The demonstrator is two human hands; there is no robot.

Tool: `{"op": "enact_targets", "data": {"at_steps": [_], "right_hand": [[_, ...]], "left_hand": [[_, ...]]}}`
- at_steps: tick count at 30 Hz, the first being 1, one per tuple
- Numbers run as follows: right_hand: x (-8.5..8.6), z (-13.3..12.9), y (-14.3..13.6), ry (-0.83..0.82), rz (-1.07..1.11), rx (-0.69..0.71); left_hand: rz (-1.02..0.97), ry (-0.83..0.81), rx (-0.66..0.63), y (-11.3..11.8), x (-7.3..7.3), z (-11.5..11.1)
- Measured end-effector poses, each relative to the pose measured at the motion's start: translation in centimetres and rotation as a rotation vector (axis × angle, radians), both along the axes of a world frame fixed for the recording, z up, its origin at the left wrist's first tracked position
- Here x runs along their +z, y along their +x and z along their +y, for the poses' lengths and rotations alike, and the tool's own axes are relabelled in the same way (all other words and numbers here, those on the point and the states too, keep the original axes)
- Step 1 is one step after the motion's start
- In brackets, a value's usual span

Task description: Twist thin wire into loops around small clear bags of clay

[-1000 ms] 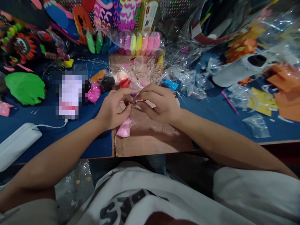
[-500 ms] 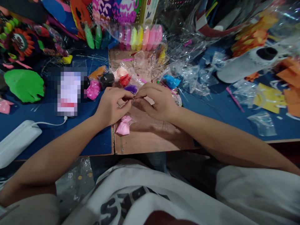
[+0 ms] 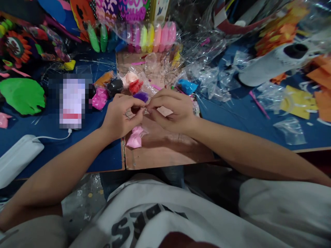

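My left hand [image 3: 120, 115] and my right hand [image 3: 173, 108] meet above a brown board [image 3: 165, 155], each pinching with thumb and fingertips. Between them is a thin wire [image 3: 128, 114], with dark strands showing under my left palm; its far end is too small to make out. Just behind my fingertips lies a purple clay lump [image 3: 141, 96]. A pink clay packet [image 3: 135, 137] rests on the board, nearer to me. Beyond my hands are a red clay packet [image 3: 135, 86] and a blue clay packet [image 3: 188, 86].
Left on the blue tabletop [image 3: 103, 156] lie a blurred-out phone [image 3: 72, 103], a white power bank [image 3: 22, 155] and a flat green clay piece [image 3: 23, 94]. Clear plastic wrappers [image 3: 212, 86], a white cylinder [image 3: 269, 67] and yellow foam [image 3: 297, 103] are on the right. Coloured clay sticks [image 3: 151, 38] line the back.
The view has shifted slightly, so things on the left sit a little farther left. Both hands keep their pinch at nearly the same spot.
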State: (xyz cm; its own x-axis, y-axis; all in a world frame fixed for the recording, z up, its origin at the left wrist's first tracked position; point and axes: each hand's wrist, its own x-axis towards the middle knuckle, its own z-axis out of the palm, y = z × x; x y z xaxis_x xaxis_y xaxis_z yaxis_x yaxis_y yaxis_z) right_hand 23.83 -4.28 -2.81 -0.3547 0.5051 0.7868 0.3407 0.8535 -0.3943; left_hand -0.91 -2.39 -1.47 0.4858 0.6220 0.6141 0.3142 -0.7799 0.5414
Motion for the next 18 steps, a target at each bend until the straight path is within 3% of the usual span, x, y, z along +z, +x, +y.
{"op": "enact_targets", "data": {"at_steps": [18], "right_hand": [[-0.71, 0.54, 0.47, 0.112, -0.101, -0.028]], "left_hand": [[-0.063, -0.211, -0.079, 0.05, 0.12, -0.06]]}}
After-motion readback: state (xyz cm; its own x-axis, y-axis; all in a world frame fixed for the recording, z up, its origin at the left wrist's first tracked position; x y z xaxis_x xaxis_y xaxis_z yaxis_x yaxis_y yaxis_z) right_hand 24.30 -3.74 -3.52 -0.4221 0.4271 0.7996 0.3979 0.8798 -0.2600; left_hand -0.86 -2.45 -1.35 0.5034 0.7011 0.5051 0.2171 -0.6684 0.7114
